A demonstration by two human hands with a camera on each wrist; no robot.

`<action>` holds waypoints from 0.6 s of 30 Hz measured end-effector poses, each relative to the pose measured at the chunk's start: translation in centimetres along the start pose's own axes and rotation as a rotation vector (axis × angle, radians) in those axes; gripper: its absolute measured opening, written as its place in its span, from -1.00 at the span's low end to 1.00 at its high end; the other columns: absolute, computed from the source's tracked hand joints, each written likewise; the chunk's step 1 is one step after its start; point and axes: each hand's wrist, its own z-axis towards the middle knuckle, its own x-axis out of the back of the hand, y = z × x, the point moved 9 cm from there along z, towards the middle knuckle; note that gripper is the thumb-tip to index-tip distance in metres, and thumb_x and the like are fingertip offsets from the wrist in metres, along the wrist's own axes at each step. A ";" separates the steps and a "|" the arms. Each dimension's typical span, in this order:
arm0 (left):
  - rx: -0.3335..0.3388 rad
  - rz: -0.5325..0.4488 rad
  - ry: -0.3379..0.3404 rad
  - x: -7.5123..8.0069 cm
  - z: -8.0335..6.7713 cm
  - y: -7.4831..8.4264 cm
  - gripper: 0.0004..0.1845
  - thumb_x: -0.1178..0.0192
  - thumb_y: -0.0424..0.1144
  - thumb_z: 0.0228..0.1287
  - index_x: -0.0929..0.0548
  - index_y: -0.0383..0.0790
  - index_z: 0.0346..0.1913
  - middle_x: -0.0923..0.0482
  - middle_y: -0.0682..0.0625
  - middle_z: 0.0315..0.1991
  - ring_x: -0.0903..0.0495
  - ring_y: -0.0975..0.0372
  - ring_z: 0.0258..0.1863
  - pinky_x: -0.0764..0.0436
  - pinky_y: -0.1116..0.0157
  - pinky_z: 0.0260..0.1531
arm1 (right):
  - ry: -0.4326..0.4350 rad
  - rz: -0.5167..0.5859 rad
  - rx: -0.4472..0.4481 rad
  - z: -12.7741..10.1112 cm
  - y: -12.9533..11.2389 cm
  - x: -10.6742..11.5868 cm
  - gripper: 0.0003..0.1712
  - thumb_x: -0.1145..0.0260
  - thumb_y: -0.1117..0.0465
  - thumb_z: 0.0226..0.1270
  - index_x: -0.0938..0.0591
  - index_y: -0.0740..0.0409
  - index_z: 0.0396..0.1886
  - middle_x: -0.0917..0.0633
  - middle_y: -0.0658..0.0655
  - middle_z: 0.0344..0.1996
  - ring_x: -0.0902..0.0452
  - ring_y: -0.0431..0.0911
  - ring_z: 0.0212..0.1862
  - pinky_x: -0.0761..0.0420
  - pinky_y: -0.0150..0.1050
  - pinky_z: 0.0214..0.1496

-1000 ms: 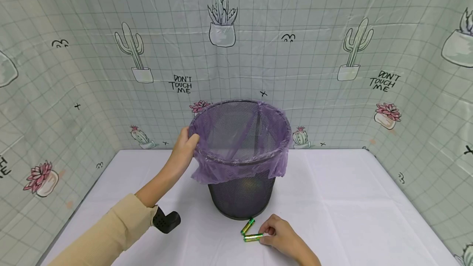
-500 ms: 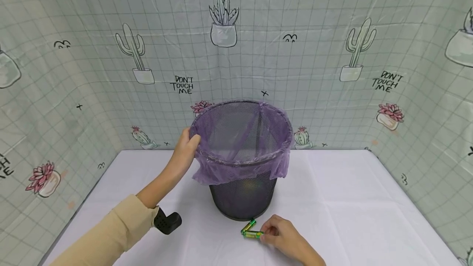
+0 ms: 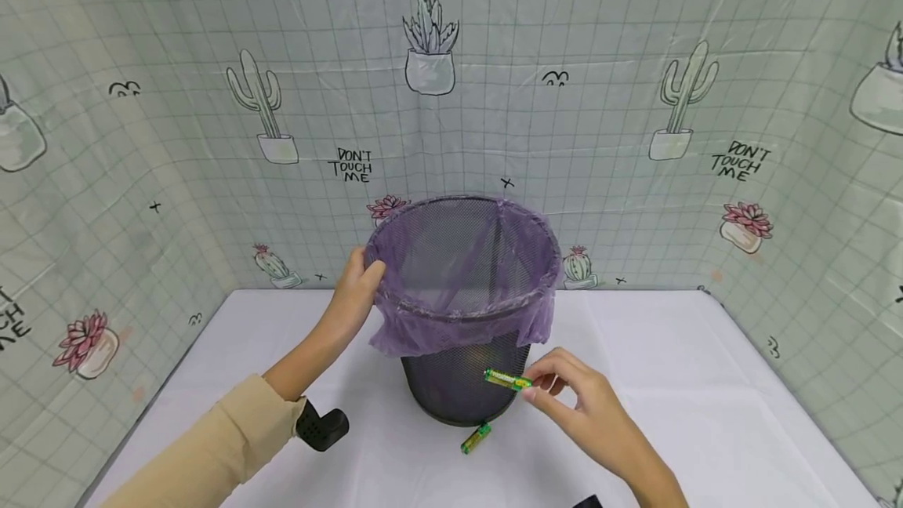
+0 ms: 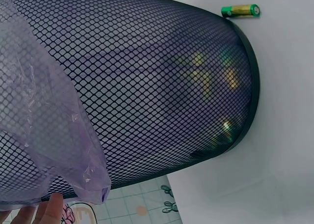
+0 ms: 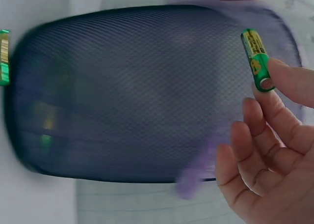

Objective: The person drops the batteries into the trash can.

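Note:
A black mesh wastebasket point(image 3: 451, 382) stands upright, lined with a purple bag point(image 3: 437, 335) folded over its rim. My left hand point(image 3: 356, 288) grips the rim on the left side, thumb over the bag's edge. Between thumb and forefinger, my right hand point(image 3: 582, 398) pinches a green and gold battery point(image 3: 506, 379), raised in front of the basket's lower right wall. A second battery point(image 3: 476, 439) lies on the table at the foot of the basket. Through the mesh, the left wrist view shows blurry green and gold shapes point(image 4: 228, 79) near the bottom inside.
A white cloth point(image 3: 656, 390) covers the table. Behind and at both sides hangs a grid-patterned curtain point(image 3: 592, 132) with cactus drawings. A black device point(image 3: 323, 426) is strapped at the left wrist, near the tan sleeve point(image 3: 219, 437).
The right hand has lifted one battery off the table, up and slightly right. The other battery stays by the basket's base, and the left hand keeps its grip on the rim.

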 end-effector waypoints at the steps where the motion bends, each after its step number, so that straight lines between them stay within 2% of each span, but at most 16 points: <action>1: 0.003 0.003 -0.001 0.0 0.0 -0.1 -0.49 0.27 -0.22 0.28 -0.05 -0.41 0.23 -0.15 -0.11 -0.11 -0.22 0.14 -0.19 -0.31 0.31 -0.21 | 0.019 -0.019 0.023 0.3 -0.7 0.8 -0.81 -0.29 0.33 0.17 -0.58 -0.03 -0.26 -0.55 -0.15 -0.33 -0.43 -0.32 -0.29 -0.49 -0.41 -0.24; 5: 0.012 0.005 0.010 0.0 -0.1 -0.3 -0.50 0.27 -0.23 0.27 -0.06 -0.42 0.22 -0.16 -0.13 -0.10 -0.24 0.13 -0.18 -0.33 0.31 -0.22 | 0.089 -0.102 0.088 1.6 -3.1 3.6 -0.76 -0.29 0.38 0.15 -0.57 -0.02 -0.24 -0.54 -0.16 -0.29 -0.39 -0.32 -0.25 -0.44 -0.45 -0.20; 9: 0.018 0.002 0.018 0.0 -0.2 -0.5 -0.53 0.27 -0.25 0.27 -0.08 -0.45 0.18 -0.16 -0.12 -0.13 -0.24 0.14 -0.21 -0.34 0.32 -0.26 | 0.170 -0.177 0.091 2.8 -4.0 5.4 -0.78 -0.30 0.39 0.13 -0.58 0.05 -0.24 -0.54 -0.15 -0.28 -0.38 -0.32 -0.24 -0.39 -0.49 -0.18; 12: 0.012 0.005 0.021 -0.1 0.0 -0.4 -0.52 0.26 -0.25 0.27 -0.09 -0.45 0.18 -0.16 -0.12 -0.12 -0.24 0.13 -0.21 -0.35 0.33 -0.26 | 0.206 -0.206 0.064 3.8 -3.8 5.8 -0.82 -0.31 0.36 0.14 -0.59 0.10 -0.24 -0.55 -0.12 -0.29 -0.37 -0.29 -0.26 -0.38 -0.49 -0.17; 18: 0.006 0.024 0.020 0.1 0.1 -0.2 -0.51 0.27 -0.23 0.27 -0.08 -0.45 0.20 -0.17 -0.12 -0.12 -0.24 0.13 -0.20 -0.35 0.31 -0.24 | 0.222 -0.240 0.001 5.4 -2.9 5.8 -0.86 -0.31 0.28 0.17 -0.60 0.13 -0.25 -0.54 -0.08 -0.34 -0.35 -0.28 -0.28 -0.41 -0.41 -0.20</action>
